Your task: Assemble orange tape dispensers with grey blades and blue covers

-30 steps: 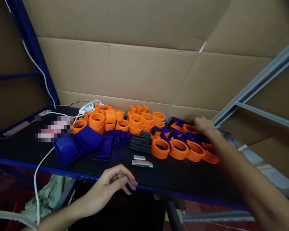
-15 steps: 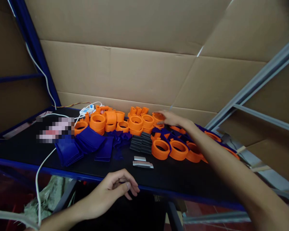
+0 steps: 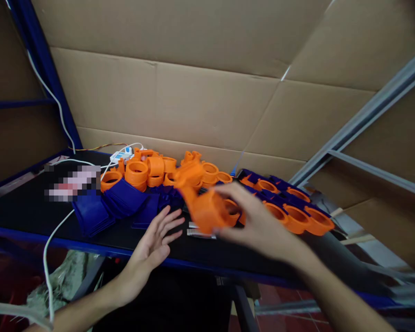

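Note:
My right hand [image 3: 259,221] is closed around an orange plastic ring part [image 3: 204,207] and holds it above the front of the black shelf [image 3: 263,258]; both are smeared by motion. My left hand [image 3: 157,240] hovers open, fingers spread, just left of the held part, over the shelf's front edge. Two small metal pieces [image 3: 198,233] lie on the shelf between my hands, partly hidden by the right hand.
More orange rings [image 3: 148,168] are heaped at the back, and a row of them [image 3: 297,214] runs to the right. Blue flat parts [image 3: 121,203] lie at the left, beside a white cable [image 3: 55,235] and a white power strip [image 3: 122,154]. Cardboard walls stand behind.
My right hand has come back from the rear pile toward me with an orange ring part in it. My left hand has lifted from a loose curl and spread open.

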`<action>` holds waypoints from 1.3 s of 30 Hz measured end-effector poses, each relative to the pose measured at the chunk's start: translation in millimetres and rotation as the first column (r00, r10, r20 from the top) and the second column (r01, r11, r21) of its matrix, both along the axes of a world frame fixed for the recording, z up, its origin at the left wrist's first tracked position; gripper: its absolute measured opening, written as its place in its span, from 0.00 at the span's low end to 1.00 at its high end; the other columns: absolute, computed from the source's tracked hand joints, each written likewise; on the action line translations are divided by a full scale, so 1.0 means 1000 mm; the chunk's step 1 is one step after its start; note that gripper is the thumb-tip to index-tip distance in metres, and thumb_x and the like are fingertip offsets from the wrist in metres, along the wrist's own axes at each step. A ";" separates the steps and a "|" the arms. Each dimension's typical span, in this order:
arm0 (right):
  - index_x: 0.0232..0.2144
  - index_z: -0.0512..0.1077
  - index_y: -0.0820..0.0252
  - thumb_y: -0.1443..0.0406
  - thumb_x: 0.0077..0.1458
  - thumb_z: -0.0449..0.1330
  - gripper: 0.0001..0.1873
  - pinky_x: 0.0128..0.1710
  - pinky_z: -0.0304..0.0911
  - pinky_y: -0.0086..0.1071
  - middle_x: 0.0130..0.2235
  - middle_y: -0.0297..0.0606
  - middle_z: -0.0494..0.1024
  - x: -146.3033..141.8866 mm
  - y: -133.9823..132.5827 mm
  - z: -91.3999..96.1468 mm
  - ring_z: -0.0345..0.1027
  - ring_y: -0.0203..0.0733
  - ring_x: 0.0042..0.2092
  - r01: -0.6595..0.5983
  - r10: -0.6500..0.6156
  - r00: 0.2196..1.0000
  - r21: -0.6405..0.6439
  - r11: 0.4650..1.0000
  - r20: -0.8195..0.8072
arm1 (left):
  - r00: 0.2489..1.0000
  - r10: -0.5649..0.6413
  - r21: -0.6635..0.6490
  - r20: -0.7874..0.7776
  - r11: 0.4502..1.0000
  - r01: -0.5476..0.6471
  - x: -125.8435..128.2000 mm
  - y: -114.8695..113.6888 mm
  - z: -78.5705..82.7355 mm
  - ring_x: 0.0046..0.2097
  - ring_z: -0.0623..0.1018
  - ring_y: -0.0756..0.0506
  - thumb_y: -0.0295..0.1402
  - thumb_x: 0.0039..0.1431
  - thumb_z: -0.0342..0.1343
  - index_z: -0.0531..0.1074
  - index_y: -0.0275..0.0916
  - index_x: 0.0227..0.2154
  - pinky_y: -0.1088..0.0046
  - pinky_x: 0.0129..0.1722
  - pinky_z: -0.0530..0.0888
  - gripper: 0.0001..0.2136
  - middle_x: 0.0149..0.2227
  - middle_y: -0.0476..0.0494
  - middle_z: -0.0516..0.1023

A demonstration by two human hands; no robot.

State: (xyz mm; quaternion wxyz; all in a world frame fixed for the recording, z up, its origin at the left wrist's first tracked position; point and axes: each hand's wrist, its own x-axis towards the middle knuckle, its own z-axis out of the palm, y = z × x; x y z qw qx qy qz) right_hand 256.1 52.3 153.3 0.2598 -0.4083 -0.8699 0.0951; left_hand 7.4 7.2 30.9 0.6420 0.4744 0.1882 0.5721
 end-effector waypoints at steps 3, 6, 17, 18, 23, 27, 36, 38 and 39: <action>0.62 0.62 0.47 0.50 0.47 0.70 0.42 0.53 0.70 0.42 0.58 0.43 0.69 -0.036 -0.059 -0.023 0.71 0.51 0.53 -0.132 0.137 0.990 -0.180 0.975 0.015 | 0.997 0.061 -0.079 0.056 0.995 -0.056 -0.001 -0.005 0.002 0.63 0.68 0.33 0.44 0.61 0.58 0.60 0.47 0.64 0.50 0.61 0.66 0.29 0.67 0.35 0.63; 0.64 0.60 0.46 0.51 0.53 0.67 0.39 0.54 0.69 0.40 0.60 0.41 0.71 -0.042 -0.072 -0.041 0.69 0.50 0.57 -0.202 0.213 0.977 -0.218 0.955 0.029 | 0.996 0.077 -0.172 0.050 0.983 -0.068 -0.004 -0.009 0.009 0.52 0.79 0.34 0.42 0.65 0.55 0.67 0.42 0.58 0.52 0.54 0.74 0.21 0.59 0.32 0.73; 0.47 0.75 0.58 0.69 0.64 0.55 0.12 0.45 0.70 0.44 0.45 0.44 0.80 -0.014 -0.008 -0.108 0.74 0.48 0.44 0.013 -0.048 0.970 0.145 0.989 0.237 | 0.997 0.017 -0.269 -0.078 0.962 -0.037 -0.005 0.005 0.018 0.28 0.83 0.41 0.45 0.63 0.56 0.71 0.34 0.48 0.73 0.25 0.76 0.19 0.30 0.37 0.83; 0.46 0.75 0.58 0.69 0.64 0.55 0.11 0.44 0.70 0.43 0.43 0.44 0.80 -0.015 -0.008 -0.110 0.74 0.47 0.43 0.006 -0.042 0.972 0.155 0.988 0.229 | 0.996 0.012 -0.281 -0.087 0.959 -0.036 -0.004 0.005 0.018 0.27 0.82 0.41 0.46 0.63 0.56 0.71 0.34 0.47 0.73 0.24 0.75 0.20 0.30 0.37 0.83; 0.41 0.75 0.59 0.69 0.65 0.54 0.09 0.39 0.69 0.36 0.37 0.42 0.79 -0.015 -0.010 -0.115 0.73 0.44 0.38 0.013 -0.048 0.981 0.180 0.984 0.190 | 0.993 0.005 -0.343 -0.114 0.938 -0.044 0.000 0.009 0.015 0.26 0.81 0.42 0.47 0.62 0.56 0.70 0.34 0.46 0.74 0.22 0.75 0.20 0.28 0.39 0.82; 0.39 0.74 0.60 0.70 0.65 0.53 0.09 0.40 0.68 0.36 0.38 0.43 0.78 -0.013 -0.009 -0.118 0.72 0.43 0.39 0.024 -0.052 0.983 0.157 0.987 0.177 | 0.993 -0.003 -0.348 -0.115 0.937 -0.037 0.001 0.012 0.013 0.27 0.82 0.42 0.45 0.63 0.55 0.68 0.35 0.47 0.73 0.23 0.75 0.19 0.29 0.39 0.82; 0.34 0.73 0.58 0.70 0.62 0.57 0.06 0.40 0.67 0.35 0.37 0.40 0.77 -0.015 -0.006 -0.109 0.71 0.43 0.40 0.035 -0.035 0.999 -0.006 0.999 -0.035 | 0.982 -0.022 -0.341 -0.185 0.939 -0.044 0.000 0.013 0.010 0.27 0.82 0.41 0.45 0.64 0.53 0.67 0.34 0.48 0.72 0.24 0.75 0.19 0.27 0.38 0.82; 0.33 0.73 0.57 0.70 0.60 0.60 0.04 0.38 0.66 0.34 0.36 0.39 0.77 -0.015 -0.005 -0.105 0.71 0.42 0.39 0.031 -0.036 0.993 -0.053 0.998 -0.116 | 0.981 -0.031 -0.348 -0.191 0.937 -0.038 0.000 0.014 0.008 0.27 0.82 0.41 0.45 0.64 0.54 0.67 0.34 0.48 0.72 0.25 0.75 0.19 0.26 0.38 0.82; 0.33 0.73 0.57 0.69 0.60 0.61 0.03 0.37 0.66 0.33 0.35 0.38 0.77 -0.015 -0.004 -0.103 0.71 0.42 0.38 0.034 -0.045 0.987 -0.079 0.996 -0.153 | 0.981 -0.035 -0.348 -0.190 0.937 -0.034 0.000 0.014 0.007 0.27 0.82 0.41 0.46 0.64 0.53 0.67 0.34 0.47 0.71 0.26 0.75 0.19 0.26 0.38 0.81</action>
